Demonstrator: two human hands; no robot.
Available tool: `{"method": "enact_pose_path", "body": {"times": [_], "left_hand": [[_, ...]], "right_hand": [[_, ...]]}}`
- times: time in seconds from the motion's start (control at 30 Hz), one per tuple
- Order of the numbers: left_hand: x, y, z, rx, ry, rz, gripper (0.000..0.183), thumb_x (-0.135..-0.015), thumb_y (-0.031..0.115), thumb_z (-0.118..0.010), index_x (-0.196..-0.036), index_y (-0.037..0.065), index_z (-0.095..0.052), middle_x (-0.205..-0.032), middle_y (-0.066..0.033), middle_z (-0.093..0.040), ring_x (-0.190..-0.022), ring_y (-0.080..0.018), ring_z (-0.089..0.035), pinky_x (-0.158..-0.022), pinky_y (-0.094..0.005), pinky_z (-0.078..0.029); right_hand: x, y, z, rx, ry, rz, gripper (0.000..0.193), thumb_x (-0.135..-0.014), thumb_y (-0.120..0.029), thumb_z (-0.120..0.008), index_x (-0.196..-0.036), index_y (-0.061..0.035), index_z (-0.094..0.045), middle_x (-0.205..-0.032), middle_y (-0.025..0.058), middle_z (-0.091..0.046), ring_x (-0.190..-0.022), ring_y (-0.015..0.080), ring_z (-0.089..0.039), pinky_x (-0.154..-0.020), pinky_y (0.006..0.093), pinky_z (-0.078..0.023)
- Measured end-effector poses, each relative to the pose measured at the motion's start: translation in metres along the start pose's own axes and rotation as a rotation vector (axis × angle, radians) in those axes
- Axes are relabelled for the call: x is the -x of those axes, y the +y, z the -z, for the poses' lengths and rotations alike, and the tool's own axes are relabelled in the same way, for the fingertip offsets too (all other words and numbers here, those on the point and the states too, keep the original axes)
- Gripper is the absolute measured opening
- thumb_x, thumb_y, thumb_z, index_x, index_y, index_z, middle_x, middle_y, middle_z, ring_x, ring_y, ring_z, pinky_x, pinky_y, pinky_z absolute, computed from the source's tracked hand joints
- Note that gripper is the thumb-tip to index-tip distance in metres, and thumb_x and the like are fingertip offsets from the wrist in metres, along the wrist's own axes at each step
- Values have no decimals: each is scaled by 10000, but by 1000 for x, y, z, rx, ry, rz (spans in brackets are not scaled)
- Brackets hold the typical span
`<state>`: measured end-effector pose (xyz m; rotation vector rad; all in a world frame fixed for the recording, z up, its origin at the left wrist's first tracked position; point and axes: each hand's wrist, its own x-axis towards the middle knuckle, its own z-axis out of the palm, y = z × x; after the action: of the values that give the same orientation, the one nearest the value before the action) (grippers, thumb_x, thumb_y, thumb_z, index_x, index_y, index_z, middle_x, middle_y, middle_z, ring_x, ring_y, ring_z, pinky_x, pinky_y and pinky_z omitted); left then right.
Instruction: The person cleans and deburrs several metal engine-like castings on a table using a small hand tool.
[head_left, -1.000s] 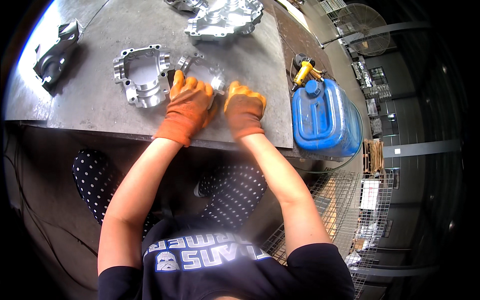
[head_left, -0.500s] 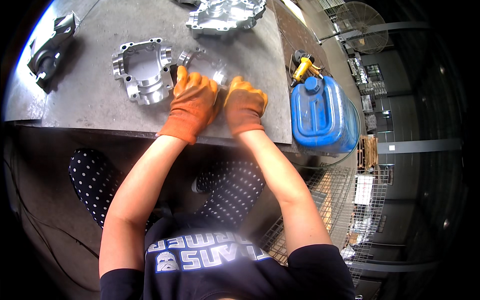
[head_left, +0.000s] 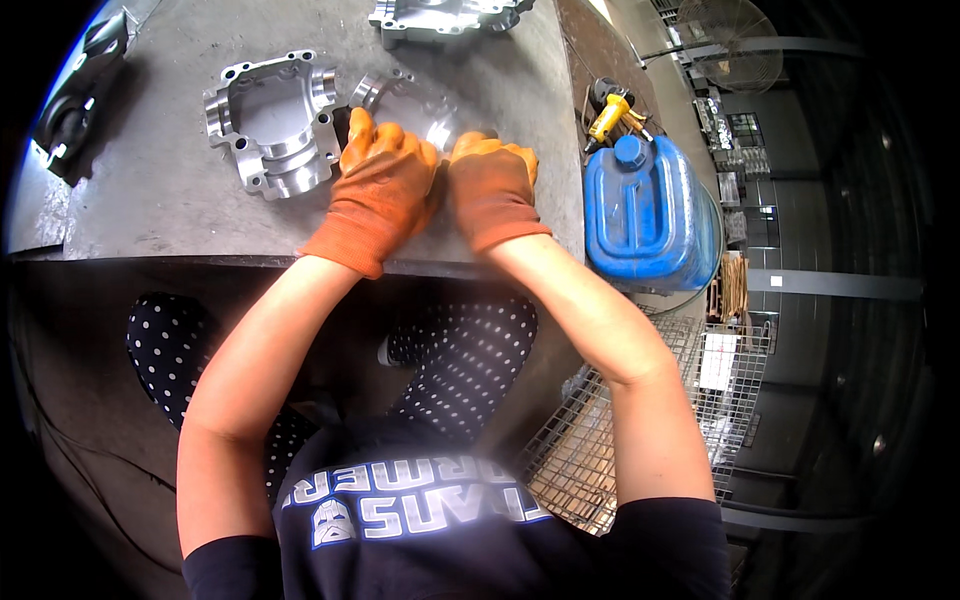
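Observation:
Both my hands wear orange gloves and stay close together at the table's near edge. My left hand [head_left: 378,195] is closed at the near left side of a silver metal housing [head_left: 400,100], its fingers curled against the part. My right hand [head_left: 495,190] is closed in a fist by the housing's near right side. Its fingertips are turned under, so what they hold is hidden. Glare and blur soften the housing's right part, and the gloves cover its near edge. A similar open housing [head_left: 290,150] lies just left of my left hand, with bolt holes around its rim.
More silver castings [head_left: 440,22] sit at the far edge, and a dark-looking casting [head_left: 80,100] stands far left. A blue jerrycan [head_left: 640,215] is right of the metal-topped table [head_left: 150,200], with a yellow air tool [head_left: 608,118] behind it. A wire cage [head_left: 590,450] stands lower right.
The table and its parts have shifted upward in the picture. My right elbow has swung outward to the right. Both hands stay closed beside the same housing.

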<state>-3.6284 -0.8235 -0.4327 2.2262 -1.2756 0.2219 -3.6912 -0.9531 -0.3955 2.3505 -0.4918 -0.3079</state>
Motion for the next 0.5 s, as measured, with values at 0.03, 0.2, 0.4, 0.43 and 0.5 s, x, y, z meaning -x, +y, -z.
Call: {"method": "enact_pose_path", "body": {"times": [0.03, 0.2, 0.4, 0.43, 0.5], "left_hand": [[0, -2, 2, 5, -6, -4, 277, -778, 335, -727, -873, 91, -638, -877, -89, -645, -969, -289, -592, -1025, -488, -360], [4, -10, 6, 21, -20, -42, 298, -784, 338, -723, -917, 89, -626, -889, -83, -640, -991, -302, -594, -1106, -539, -335], [9, -24, 16, 11, -88, -154, 372, -766, 352, -743, -1007, 90, -637, -971, -75, -649, -1037, -297, -594, -1133, -539, -321], [9, -27, 20, 0, -126, -152, 419, -762, 360, -753, -1062, 90, -641, -1019, -79, -651, -1086, -301, -593, -1149, -535, -311], [12, -35, 19, 28, -59, -201, 334, -787, 345, -737, -985, 91, -650, -978, -88, -656, -1079, -296, -602, -1152, -523, -314]], "right_hand": [[0, 1, 4, 11, -28, 34, 255, -875, -180, -680, -1105, -70, -680, -823, 30, -737, -772, 189, -716, -560, 384, -472], [7, 9, 20, 32, -84, 139, 172, -837, -172, -747, -1006, -147, -726, -850, -18, -750, -805, 183, -728, -607, 365, -514], [16, 33, 30, -105, -90, 388, 118, -877, -122, -587, -917, -60, -679, -821, 170, -737, -783, 333, -732, -707, 447, -539], [14, 34, 31, -119, -90, 415, 119, -880, -113, -581, -919, -58, -679, -823, 175, -736, -788, 338, -733, -711, 448, -543], [11, 37, 33, -157, -116, 462, 119, -883, -96, -572, -921, -55, -677, -826, 173, -735, -799, 343, -734, -713, 446, -552]]}}
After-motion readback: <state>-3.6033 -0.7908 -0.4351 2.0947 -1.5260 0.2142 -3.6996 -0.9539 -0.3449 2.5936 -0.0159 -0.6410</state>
